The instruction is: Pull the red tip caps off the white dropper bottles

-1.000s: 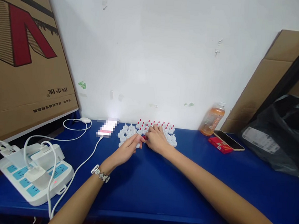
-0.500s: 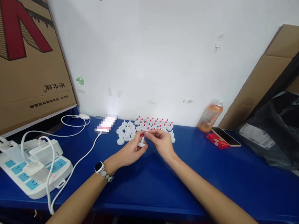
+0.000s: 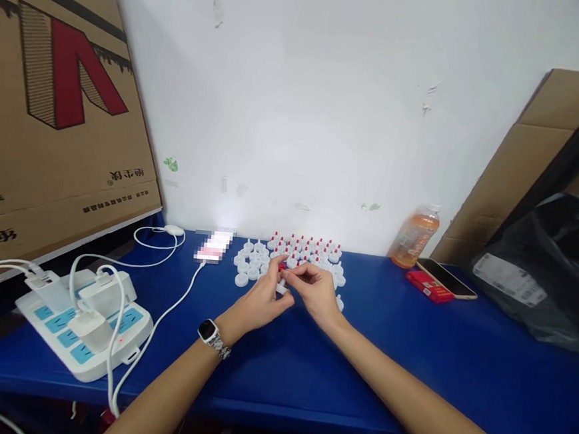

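Note:
My left hand [image 3: 263, 300] is closed around a small white nozzle cap [image 3: 281, 287], thumb below and fingers behind. Small red tip covers [image 3: 282, 267] show at its fingertips. My right hand [image 3: 316, 295] pinches at the top of this cap's nozzle; its fingers hide what lies between them. Behind the hands, several white nozzle caps with red tips [image 3: 310, 249] stand in rows. Plain white nozzle caps [image 3: 255, 258] cluster to the left, and a few more [image 3: 340, 274] are partly hidden behind my right hand.
The blue table [image 3: 358, 369] meets a white wall. At left are a power strip [image 3: 84, 334] with cables, a lit blurred device [image 3: 216, 244] and a big carton [image 3: 78, 93]. At right are an orange drink bottle [image 3: 415, 237], red box [image 3: 429, 286], phone [image 3: 448, 278] and black bag [image 3: 540, 277].
The camera view has shifted, so everything sits farther right and a little lower. My right fingers have come down onto the nozzle of the cap in my left hand.

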A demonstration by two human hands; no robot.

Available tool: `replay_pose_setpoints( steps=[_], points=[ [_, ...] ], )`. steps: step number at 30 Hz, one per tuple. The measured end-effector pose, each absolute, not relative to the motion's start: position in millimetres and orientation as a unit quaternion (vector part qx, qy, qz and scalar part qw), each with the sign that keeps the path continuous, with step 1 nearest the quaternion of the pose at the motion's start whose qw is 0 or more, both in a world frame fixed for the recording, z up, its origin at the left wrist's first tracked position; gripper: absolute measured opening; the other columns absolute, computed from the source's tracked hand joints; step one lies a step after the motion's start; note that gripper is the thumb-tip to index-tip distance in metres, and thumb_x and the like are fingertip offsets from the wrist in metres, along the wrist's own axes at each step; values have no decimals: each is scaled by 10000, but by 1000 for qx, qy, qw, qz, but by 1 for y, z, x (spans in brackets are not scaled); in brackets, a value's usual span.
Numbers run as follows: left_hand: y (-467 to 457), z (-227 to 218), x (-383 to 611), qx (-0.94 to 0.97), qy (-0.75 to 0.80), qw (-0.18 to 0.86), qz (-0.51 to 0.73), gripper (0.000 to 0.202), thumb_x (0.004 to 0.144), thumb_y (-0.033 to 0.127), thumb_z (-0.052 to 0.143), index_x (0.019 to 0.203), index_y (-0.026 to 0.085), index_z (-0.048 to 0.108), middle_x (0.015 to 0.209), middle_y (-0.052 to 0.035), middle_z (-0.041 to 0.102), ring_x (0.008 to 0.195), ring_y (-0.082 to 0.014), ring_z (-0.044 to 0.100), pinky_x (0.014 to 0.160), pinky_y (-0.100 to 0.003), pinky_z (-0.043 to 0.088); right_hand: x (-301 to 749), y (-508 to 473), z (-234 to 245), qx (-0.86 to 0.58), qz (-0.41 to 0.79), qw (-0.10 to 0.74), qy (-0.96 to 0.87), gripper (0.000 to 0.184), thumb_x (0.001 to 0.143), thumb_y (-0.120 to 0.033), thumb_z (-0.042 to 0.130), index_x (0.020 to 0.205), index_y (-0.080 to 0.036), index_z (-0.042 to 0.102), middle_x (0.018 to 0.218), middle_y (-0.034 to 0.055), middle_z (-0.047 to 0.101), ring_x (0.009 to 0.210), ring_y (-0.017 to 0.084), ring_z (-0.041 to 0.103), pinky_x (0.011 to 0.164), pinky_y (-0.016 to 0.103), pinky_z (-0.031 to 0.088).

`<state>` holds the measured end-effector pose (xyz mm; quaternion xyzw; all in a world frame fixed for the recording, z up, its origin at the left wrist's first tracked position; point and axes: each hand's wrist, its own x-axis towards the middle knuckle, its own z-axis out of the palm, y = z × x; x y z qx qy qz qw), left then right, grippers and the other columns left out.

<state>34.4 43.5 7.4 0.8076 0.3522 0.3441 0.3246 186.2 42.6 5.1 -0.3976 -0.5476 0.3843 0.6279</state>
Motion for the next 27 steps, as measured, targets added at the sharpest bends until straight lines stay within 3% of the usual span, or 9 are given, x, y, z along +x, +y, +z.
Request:
replay_pose_setpoints(
  steps=[8,12,14,16,20,24,27],
  points=[
    [46,6,41,808,346,308,366,712,879,208,518,1497,228,165,1061,-64,635,723,-145,590,750,-311,492,181,42,4,-387,359,637,-562,229,717,-385,771,676,-182,674,665,19,686,590,142,578,598,275,455],
    [60,5,29,821,358,240,374,682,883,373,594,1456,214,261,1124,-75,597,813,-163,581,810,-331,492,200,54,11,-403,306,607,-613,183,747,-360,743,781,-185,703,741,30,701,656,154,601,645,286,473],
    [68,6,18,823,383,189,375,593,868,455,613,1362,205,400,1112,-69,572,788,-157,554,801,-337,491,214,60,13,-442,254,573,-642,162,767,-344,719,816,-190,716,748,31,707,666,160,609,647,289,469],
    [76,9,6,826,399,159,365,381,910,454,550,1206,213,534,1042,-46,575,764,-155,541,772,-331,481,225,65,13,-485,211,524,-667,134,783,-321,696,826,-198,726,763,32,720,686,169,628,651,291,469],
    [84,14,-9,822,432,107,354,193,937,353,497,995,210,614,999,-46,580,920,-203,566,825,-349,461,229,69,11,-492,179,408,-748,78,802,-239,655,815,-210,726,778,12,738,737,171,676,738,297,482],
    [81,15,-9,826,479,52,292,156,906,341,550,950,226,646,1024,-56,575,1026,-256,542,885,-401,439,226,73,13,-505,92,323,-795,84,812,-192,640,799,-216,720,767,-1,735,754,173,673,891,353,418],
    [75,14,-4,825,500,9,262,234,890,372,589,1055,215,639,1086,-76,568,1053,-276,527,901,-421,429,225,75,16,-528,8,278,-802,88,831,-228,644,870,-226,723,841,24,729,883,218,633,933,409,347]
  ],
)
